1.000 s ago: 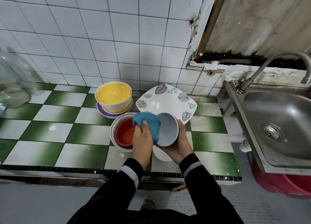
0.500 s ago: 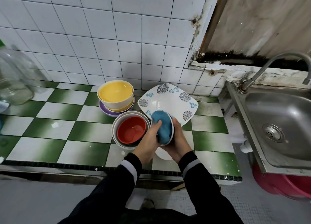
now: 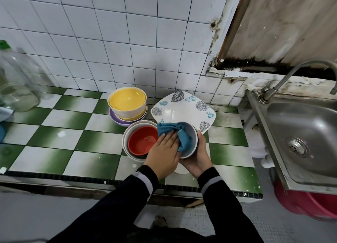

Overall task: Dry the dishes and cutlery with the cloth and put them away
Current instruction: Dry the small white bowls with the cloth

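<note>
Drying is judged under way: the cloth is pressed by the flat left hand into the bowl gripped by the right hand, to be turned next.

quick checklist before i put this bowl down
1. Grip on grey bowl: right hand cradles it from below, ok.
2. Blue cloth under control: left hand presses it into the bowl, ok.
3. Bowl inside dry: cloth covers it, cannot tell.
4. Landing spot: bare counter left of red bowl, ok.
5. White dish beneath the hands: mostly hidden, cannot tell.
</note>
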Tool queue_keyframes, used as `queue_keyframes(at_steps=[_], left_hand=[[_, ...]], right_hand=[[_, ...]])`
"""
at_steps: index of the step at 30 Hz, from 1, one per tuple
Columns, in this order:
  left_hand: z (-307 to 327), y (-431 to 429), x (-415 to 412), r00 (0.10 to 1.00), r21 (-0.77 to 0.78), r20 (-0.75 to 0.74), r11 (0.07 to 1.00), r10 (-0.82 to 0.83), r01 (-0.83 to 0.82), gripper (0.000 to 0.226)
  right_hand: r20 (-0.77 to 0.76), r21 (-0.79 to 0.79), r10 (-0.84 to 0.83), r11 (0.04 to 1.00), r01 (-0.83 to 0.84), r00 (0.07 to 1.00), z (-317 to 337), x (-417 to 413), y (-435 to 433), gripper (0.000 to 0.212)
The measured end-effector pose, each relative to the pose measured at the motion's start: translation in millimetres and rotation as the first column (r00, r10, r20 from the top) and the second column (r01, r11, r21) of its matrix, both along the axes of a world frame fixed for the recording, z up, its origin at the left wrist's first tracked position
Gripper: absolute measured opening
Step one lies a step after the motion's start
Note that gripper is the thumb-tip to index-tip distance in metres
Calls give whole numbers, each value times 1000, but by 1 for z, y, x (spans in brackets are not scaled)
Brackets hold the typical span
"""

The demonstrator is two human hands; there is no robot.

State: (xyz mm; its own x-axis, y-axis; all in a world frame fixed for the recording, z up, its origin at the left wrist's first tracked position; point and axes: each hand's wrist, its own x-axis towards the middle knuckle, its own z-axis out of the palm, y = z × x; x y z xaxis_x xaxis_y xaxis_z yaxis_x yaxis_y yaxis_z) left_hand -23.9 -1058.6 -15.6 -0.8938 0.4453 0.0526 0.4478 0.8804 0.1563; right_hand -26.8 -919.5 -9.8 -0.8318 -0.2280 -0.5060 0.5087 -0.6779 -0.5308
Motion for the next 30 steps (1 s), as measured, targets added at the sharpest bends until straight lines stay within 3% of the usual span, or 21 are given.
queue_keyframes(at_steps=[1,3,5,6,8,10,12,14,15,17,19,21,22,24,26,30], left_hand=[[-3,0,0,998,38,-71,999,-1,3,64],[-2,2,2,1000,203,-16,979,-7,10,60],[3,9,5,984,458,178,886,-12,-72,56],[10,13,8,961,588,276,794,-20,-153,50],[23,24,13,873,778,482,496,-77,-386,36],[32,33,15,755,769,637,206,-155,-606,28],[36,37,14,669,686,689,-48,-280,-726,32],[39,33,12,627,629,701,-121,-340,-768,34],[40,29,11,620,633,707,-86,-338,-769,32],[40,18,10,621,667,731,104,-284,-738,24],[40,7,10,692,688,696,452,-191,-567,32],[41,1,14,811,507,578,819,-93,-267,48],[40,0,15,871,379,487,914,-65,-144,48],[33,0,17,956,217,290,976,-54,-10,43],[20,-2,14,989,116,141,993,-50,33,54],[9,-1,7,995,6,96,1000,7,-8,72]], right_hand=[[-10,-12,3,1000,-3,1000,1,1,0,62],[-23,-14,1,1000,-2,1000,2,2,-1,59],[-27,-6,1,1000,-1,1000,-1,4,-3,63],[-29,-8,1,1000,-2,1000,-1,6,-5,64],[-20,-29,-7,1000,6,1000,1,8,-9,62],[-21,-34,-1,999,0,1000,3,7,-10,59],[-21,-13,9,1000,-9,1000,5,5,-9,61],[-19,-18,13,1000,-13,1000,5,4,-7,68],[-15,-29,10,1000,-10,1000,4,3,-6,70],[2,-36,5,999,-5,1000,2,3,-1,71],[16,-17,15,1000,-14,1000,0,3,3,71],[44,-37,20,999,-18,999,-1,5,5,69],[55,-49,14,999,-12,998,0,6,6,68],[62,-64,-2,998,6,998,2,7,5,66],[47,-60,-4,998,7,999,4,8,4,64],[17,-58,-2,998,2,1000,7,9,-1,63]])
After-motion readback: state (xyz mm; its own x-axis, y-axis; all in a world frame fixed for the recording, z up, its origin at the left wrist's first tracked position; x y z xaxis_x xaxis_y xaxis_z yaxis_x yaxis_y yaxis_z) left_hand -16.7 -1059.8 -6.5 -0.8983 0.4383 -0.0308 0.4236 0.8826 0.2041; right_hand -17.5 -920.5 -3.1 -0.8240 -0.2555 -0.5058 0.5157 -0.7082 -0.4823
